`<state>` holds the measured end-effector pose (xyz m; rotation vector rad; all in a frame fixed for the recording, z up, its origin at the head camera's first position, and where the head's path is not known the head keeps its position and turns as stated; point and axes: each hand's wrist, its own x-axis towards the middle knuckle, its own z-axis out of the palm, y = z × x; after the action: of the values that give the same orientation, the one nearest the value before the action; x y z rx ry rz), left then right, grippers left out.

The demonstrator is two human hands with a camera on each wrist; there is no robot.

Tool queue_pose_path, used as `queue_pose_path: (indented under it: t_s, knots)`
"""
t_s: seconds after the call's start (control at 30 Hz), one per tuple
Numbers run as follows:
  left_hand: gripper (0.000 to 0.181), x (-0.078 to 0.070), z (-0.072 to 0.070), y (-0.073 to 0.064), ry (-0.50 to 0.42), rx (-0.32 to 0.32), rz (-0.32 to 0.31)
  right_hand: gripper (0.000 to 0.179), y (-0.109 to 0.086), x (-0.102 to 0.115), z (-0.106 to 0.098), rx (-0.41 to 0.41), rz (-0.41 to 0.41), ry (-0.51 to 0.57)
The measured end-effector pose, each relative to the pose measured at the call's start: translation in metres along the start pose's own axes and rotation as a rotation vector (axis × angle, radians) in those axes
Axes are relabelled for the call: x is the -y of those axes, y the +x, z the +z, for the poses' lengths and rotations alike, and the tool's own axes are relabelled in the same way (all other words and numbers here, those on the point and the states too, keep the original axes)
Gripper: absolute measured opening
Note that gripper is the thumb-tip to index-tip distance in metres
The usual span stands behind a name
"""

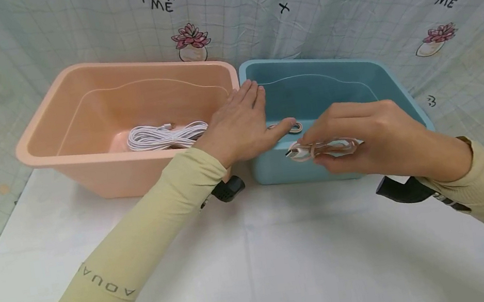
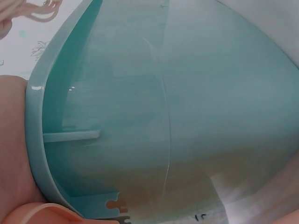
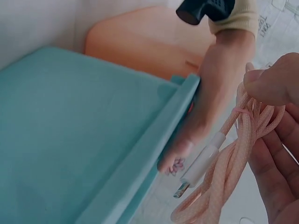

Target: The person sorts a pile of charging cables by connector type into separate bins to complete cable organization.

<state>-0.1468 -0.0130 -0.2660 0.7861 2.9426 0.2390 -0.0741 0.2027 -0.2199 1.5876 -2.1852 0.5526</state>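
Coiled pink braided charging cable (image 1: 332,147) with a white plug is pinched between the thumb and fingers of my right hand (image 1: 376,138), in front of the blue bin's (image 1: 282,168) near rim. A thin band ties the coil's middle in the right wrist view, where its metal plug tip (image 3: 181,190) points down. My left hand (image 1: 240,125) rests with straight fingers across the adjoining rims of the blue bin and the orange bin (image 1: 128,173). Behind the left thumb, another small coiled cable (image 1: 296,128) lies in the blue bin, partly hidden.
Bundled white cables (image 1: 155,138) lie inside the orange bin on the left. Both bins stand side by side on a white-covered table (image 1: 249,264), against a printed curtain (image 1: 342,5). Black wrist cameras (image 1: 229,189) hang below both wrists.
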Motion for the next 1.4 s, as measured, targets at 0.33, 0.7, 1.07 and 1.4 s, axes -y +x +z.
queue_pose_path:
  t_s: [0.33, 0.7, 1.07, 1.4]
  knots:
    - [0.094, 0.001, 0.001, 0.0, 0.021, -0.003, 0.01, 0.025, -0.001, -0.023, -0.004, -0.031, 0.083, -0.055]
    - [0.094, 0.001, 0.001, 0.001, 0.029, 0.005, 0.001, 0.038, 0.002, -0.045, -0.007, -0.008, 0.16, -0.11]
    - [0.097, 0.001, 0.001, 0.002, 0.034, -0.002, 0.008, 0.042, 0.007, -0.067, -0.001, 0.021, 0.235, -0.117]
    - [0.098, 0.001, 0.0, 0.002, 0.018, 0.001, 0.01, 0.038, 0.02, -0.083, -0.006, 0.03, 0.322, -0.134]
